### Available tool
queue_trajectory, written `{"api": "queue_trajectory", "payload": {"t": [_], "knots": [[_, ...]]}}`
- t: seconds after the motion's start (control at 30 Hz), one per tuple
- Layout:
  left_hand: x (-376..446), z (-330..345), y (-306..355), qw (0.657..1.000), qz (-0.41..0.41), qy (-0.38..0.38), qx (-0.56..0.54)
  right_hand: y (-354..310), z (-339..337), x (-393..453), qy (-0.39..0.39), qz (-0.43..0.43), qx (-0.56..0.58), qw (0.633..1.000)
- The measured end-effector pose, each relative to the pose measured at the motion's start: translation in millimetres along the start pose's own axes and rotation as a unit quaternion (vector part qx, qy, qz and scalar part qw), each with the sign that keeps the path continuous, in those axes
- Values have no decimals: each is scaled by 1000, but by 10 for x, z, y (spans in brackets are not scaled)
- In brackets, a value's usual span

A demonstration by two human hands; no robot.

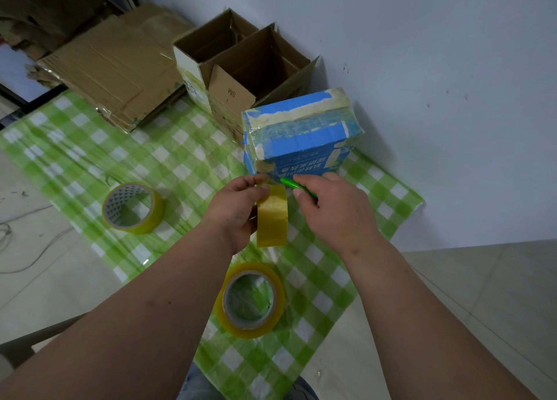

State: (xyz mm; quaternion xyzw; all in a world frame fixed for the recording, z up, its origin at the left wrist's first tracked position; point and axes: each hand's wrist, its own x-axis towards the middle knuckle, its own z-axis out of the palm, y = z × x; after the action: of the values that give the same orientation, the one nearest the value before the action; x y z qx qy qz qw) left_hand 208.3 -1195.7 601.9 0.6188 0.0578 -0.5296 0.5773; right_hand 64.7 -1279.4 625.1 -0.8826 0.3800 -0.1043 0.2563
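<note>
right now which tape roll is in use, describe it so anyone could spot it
Find the green checked cloth and the blue box at its far edge. Just in front of that box, the left hand grips a yellow tape roll on edge. Unlike it, the left roll and the near roll lie flat on the cloth, untouched.

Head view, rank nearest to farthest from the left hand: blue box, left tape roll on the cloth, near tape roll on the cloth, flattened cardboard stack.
1. blue box, just ahead of the left hand, by its fingertips.
2. left tape roll, on the cloth's left side, and near tape roll, closest to the person: too close to call.
3. flattened cardboard stack, back left.
</note>
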Motion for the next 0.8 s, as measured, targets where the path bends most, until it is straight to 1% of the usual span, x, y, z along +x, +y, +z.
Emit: {"api": "queue_trajectory", "payload": {"t": [0.23, 0.47, 0.8], "knots": [[25, -2, 7, 1000, -4, -2, -7, -59, -12, 73, 11, -19, -19, 1000], [57, -11, 25, 1000, -1, -1, 3, -104, -42, 96, 25, -30, -9, 999], [110, -5, 37, 1000, 10, 3, 6, -191, -80, 192, -6, -30, -28, 999]]}}
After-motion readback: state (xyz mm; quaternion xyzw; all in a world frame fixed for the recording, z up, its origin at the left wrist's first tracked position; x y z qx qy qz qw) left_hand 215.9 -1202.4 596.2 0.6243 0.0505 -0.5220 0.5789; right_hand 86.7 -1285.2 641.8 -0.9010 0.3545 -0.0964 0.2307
